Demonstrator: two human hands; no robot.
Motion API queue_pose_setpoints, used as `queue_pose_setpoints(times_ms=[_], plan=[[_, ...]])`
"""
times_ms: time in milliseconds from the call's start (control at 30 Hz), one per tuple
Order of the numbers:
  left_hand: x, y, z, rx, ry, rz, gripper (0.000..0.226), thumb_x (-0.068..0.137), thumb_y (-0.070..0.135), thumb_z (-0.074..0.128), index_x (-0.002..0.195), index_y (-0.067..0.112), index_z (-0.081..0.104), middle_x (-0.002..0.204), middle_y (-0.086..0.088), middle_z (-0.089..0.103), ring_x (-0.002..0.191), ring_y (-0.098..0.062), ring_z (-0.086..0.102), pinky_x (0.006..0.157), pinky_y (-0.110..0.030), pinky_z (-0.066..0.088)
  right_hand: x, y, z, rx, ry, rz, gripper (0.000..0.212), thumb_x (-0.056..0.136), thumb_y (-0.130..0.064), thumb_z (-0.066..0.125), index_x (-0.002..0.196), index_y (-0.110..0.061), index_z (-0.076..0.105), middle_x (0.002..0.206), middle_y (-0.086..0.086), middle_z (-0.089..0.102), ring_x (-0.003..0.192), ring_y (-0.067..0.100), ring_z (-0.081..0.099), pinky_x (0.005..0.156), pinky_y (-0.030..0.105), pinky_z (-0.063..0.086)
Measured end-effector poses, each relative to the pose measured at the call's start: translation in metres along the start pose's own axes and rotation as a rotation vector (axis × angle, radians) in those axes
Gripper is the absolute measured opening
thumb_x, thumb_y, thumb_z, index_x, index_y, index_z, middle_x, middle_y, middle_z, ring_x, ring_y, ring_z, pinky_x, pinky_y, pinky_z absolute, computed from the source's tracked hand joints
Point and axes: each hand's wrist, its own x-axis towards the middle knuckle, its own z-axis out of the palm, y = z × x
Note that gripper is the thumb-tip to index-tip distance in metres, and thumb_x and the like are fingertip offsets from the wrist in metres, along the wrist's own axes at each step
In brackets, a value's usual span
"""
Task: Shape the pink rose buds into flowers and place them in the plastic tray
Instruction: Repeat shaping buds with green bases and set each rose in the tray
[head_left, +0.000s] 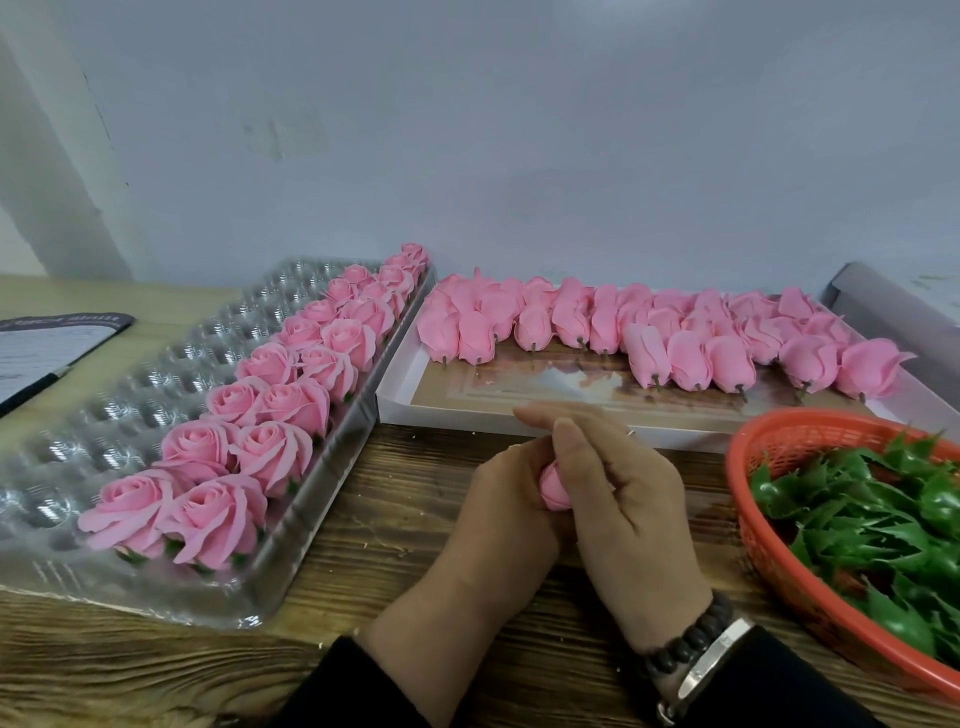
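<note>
A pink rose bud (554, 487) is held between both hands over the wooden table. My left hand (498, 519) curls round it from the left, and my right hand (618, 499) wraps over it from the right with fingers pointing away. Only a small part of the bud shows. The clear plastic tray (130, 410) lies at the left, with two rows of shaped pink roses (260, 415) along its right side. Several unshaped pink buds (649, 332) lie in a flat white box (498, 415) behind my hands.
A red plastic basket (769, 525) with green plastic leaves (872, 519) sits at the right. A dark printed sheet (47, 348) lies at the far left. A grey wall stands close behind the table, and a grey box edge (883, 301) shows at far right.
</note>
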Motion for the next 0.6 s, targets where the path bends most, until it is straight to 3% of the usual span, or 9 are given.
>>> queue_pose_setpoints(times_ms=[100, 200, 300, 467, 600], plan=[[0.0, 0.001, 0.004, 0.018, -0.023, 0.043, 0.017, 0.088, 0.002, 0.056, 0.092, 0.016, 0.064, 0.08, 0.01, 0.067, 0.082, 0.003, 0.064, 0.064, -0.008, 0.047, 0.0, 0.002, 0.001, -0.055, -0.025, 0.014, 0.033, 0.084, -0.045, 0.038, 0.093, -0.035, 0.068, 0.097, -0.016, 0.068, 0.103, 0.009, 0.059, 0.091, 0.033, 0.046], [-0.001, 0.005, 0.004, -0.053, -0.024, 0.078, 0.025, 0.086, -0.006, 0.055, 0.089, 0.018, 0.062, 0.08, 0.011, 0.064, 0.081, 0.005, 0.063, 0.067, -0.007, 0.046, 0.0, 0.002, 0.0, -0.1, -0.053, 0.033, 0.032, 0.079, -0.048, 0.042, 0.09, -0.033, 0.07, 0.095, -0.017, 0.068, 0.101, 0.009, 0.06, 0.089, 0.035, 0.048], [-0.002, 0.005, 0.005, -0.192, -0.009, 0.045, 0.028, 0.083, -0.015, 0.055, 0.085, 0.012, 0.063, 0.076, 0.007, 0.066, 0.076, 0.001, 0.064, 0.066, -0.011, 0.048, 0.001, 0.001, -0.001, -0.107, -0.1, 0.098, 0.025, 0.068, -0.055, 0.048, 0.084, -0.044, 0.064, 0.095, -0.018, 0.066, 0.101, 0.007, 0.059, 0.089, 0.032, 0.048], [-0.002, 0.002, 0.005, -0.292, 0.061, 0.061, 0.016, 0.083, -0.012, 0.056, 0.082, 0.003, 0.062, 0.078, -0.009, 0.063, 0.073, -0.014, 0.06, 0.067, -0.024, 0.051, 0.007, 0.001, -0.009, -0.18, -0.288, 0.183, 0.046, 0.058, -0.069, 0.051, 0.098, -0.046, 0.055, 0.091, -0.018, 0.067, 0.089, -0.004, 0.061, 0.081, 0.027, 0.052], [-0.002, 0.002, 0.004, -0.322, 0.066, 0.058, 0.022, 0.084, -0.013, 0.052, 0.074, 0.005, 0.059, 0.07, -0.004, 0.06, 0.068, -0.013, 0.056, 0.061, -0.023, 0.047, 0.012, 0.001, -0.017, -0.359, -0.425, 0.141, 0.058, 0.058, -0.079, 0.043, 0.103, -0.043, 0.047, 0.092, -0.019, 0.064, 0.09, -0.006, 0.056, 0.081, 0.025, 0.048]])
